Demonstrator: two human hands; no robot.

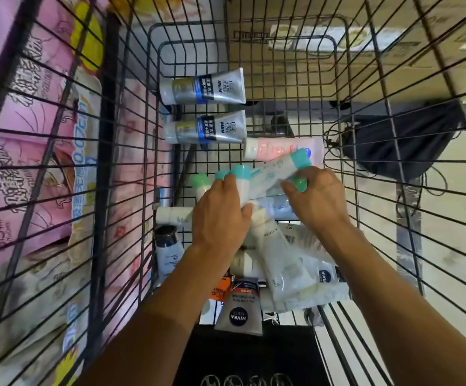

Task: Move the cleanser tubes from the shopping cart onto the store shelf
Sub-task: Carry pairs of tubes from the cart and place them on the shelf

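Both my hands reach down into the wire shopping cart (131,151). My left hand (220,215) grips several white cleanser tubes with teal caps (238,172). My right hand (316,196) holds another white tube with a teal cap (282,168), which lies slanted across the left hand's bundle, and a green cap (300,184) shows under its fingers. Two silver and blue MEN tubes (204,89) lie at the far end of the cart. A pink tube (279,149) lies just beyond my hands. More white tubes (279,260) and a Nivea tube (238,313) are piled near me.
Pink and white soft packs (36,140) fill the space beyond the cart's left wall. A cardboard box (351,45) sits past the far end. A dark bag with cables (401,140) lies on the floor to the right of the cart.
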